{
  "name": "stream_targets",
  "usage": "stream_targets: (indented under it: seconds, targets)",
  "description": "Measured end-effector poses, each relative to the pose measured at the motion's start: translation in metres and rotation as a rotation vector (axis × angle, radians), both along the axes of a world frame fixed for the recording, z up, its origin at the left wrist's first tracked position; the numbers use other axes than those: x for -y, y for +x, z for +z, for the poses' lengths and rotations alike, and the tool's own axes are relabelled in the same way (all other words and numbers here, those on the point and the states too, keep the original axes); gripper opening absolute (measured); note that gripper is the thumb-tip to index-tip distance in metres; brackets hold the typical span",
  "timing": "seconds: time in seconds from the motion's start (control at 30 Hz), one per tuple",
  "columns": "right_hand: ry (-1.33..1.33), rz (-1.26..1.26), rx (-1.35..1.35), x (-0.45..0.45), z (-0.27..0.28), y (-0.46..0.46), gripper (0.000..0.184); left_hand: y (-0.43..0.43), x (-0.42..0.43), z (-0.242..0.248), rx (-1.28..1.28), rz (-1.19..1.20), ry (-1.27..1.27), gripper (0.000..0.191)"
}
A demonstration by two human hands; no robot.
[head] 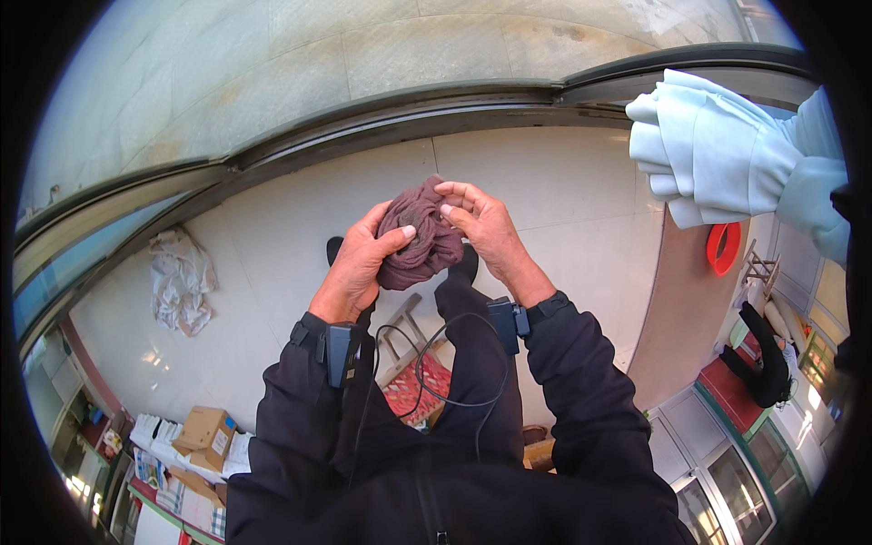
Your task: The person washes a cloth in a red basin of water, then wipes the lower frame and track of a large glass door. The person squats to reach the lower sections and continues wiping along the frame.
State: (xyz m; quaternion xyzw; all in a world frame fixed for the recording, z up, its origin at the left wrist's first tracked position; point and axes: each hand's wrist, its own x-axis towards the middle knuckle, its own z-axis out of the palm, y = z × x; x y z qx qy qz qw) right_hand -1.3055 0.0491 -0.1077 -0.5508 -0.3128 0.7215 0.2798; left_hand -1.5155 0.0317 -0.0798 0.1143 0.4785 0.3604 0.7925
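Note:
A bunched, crinkled maroon-brown cloth [421,255] is between my hands, above the pale tiled floor. My left hand [364,262] grips its left side, with the thumb lying across the folds. At the upper right edge of the bundle, my right hand [485,228] has thumb and fingertips on a fold. The cloth is twisted into loose coils, and its underside is hidden. Both wrists carry strapped black devices, and a thin black cable [443,403] loops between them over my lap.
A wooden stool with a red woven seat [419,385] stands between my legs. Crumpled white plastic [180,281] lies on the floor at left. Pale blue pleated fabric [715,146] hangs at upper right. Beyond the floor runs a dark metal window frame [409,102]. Cardboard boxes [204,436] sit lower left.

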Motion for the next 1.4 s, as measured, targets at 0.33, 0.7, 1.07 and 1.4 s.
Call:
stream_targets:
  seconds: [0.33,0.7,1.07,1.4]
  targets:
    - [0.256,0.026,-0.02,-0.036,-0.09,-0.017,0.036,-0.016,-0.042,-0.085,-0.006,-0.052,0.165,0.054]
    - [0.321,-0.096,-0.164,-0.033,-0.132,-0.037,0.021,-0.029,-0.028,-0.126,-0.006,-0.006,0.329,0.053]
    - [0.454,-0.23,-0.019,0.003,-0.087,-0.021,0.014,-0.01,-0.014,-0.087,0.099,-0.039,0.367,0.046]
    - [0.259,-0.13,0.011,-0.008,-0.06,-0.027,0.036,-0.006,-0.033,-0.104,0.145,0.081,0.306,0.039]
